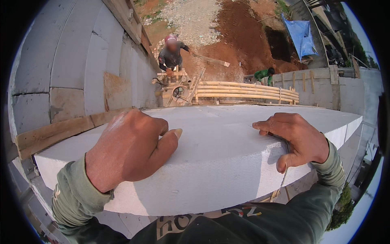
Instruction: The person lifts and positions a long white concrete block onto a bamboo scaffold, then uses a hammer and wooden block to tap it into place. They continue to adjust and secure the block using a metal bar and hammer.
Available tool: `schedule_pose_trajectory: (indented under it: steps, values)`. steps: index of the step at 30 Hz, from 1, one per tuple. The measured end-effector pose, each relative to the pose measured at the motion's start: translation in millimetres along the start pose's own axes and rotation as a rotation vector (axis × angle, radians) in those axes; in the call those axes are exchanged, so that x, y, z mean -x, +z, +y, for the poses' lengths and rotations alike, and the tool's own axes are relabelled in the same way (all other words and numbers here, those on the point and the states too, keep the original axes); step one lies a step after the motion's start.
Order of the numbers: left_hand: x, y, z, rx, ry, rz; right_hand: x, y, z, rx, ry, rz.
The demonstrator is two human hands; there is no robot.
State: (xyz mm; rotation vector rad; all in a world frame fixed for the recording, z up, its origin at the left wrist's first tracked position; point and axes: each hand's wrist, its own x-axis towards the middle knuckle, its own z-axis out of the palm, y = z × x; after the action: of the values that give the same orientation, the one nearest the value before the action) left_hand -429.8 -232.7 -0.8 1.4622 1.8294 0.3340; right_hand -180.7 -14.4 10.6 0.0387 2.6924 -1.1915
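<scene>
A course of white lightweight concrete blocks (203, 162) crosses in front of me, its pale top and near face both visible. My left hand (132, 148) is over the left part of the top, closed, with its fingers curled under and the thumb alongside. No object shows in it, though its fingertips are hidden. Toward the right, my right hand (296, 140) is at the block's near edge. Its fingers stretch across the top and its thumb hangs apart, beside the near face. A thin joint runs down that face below the right thumb.
A wooden board (65, 132) lies along the left end, against a tall grey block wall (69, 61). Far below, bamboo poles (248, 89) form scaffolding beside a person (172, 55) at a plank (211, 60). Another person in green (264, 76) bends near a low wall. A blue tarp (300, 36) hangs beyond.
</scene>
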Motion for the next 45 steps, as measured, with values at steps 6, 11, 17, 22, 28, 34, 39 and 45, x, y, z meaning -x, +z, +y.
schedule_pose_trajectory:
  steps: [6, 11, 17, 22, 28, 34, 39, 45]
  values:
    - [0.0, -2.3, 1.5, -0.078, 0.020, -0.014, -51.8, -62.2, 65.0, 0.468, 0.239, 0.103]
    - [1.1, -1.6, 0.9, -0.056, -0.035, -0.031, -132.7, -62.3, 151.4, 0.810, 0.271, 0.057]
    - [3.1, -1.8, -1.3, -0.035, 0.007, 0.016, -180.9, 11.7, 202.4, 0.688, 0.457, -0.054]
    - [1.0, -3.4, 3.1, 0.010, -0.050, -0.013, -187.9, 48.4, 232.2, 0.680, 0.612, -0.006]
    - [1.4, -2.9, 3.0, 0.028, -0.066, -0.011, -185.9, 58.3, 265.8, 0.642, 0.500, 0.031]
    - [1.2, -2.9, 1.8, 0.043, -0.055, 0.011, -186.9, 78.9, 267.0, 0.469, 0.380, 0.313]
    - [1.4, -3.7, 2.7, 0.003, -0.038, 0.002, -198.5, 72.3, 260.0, 0.249, 0.295, 0.421]
    - [0.0, -1.7, -7.3, -0.141, -0.041, 0.063, -222.4, 48.7, 221.1, 0.354, 0.162, 0.541]
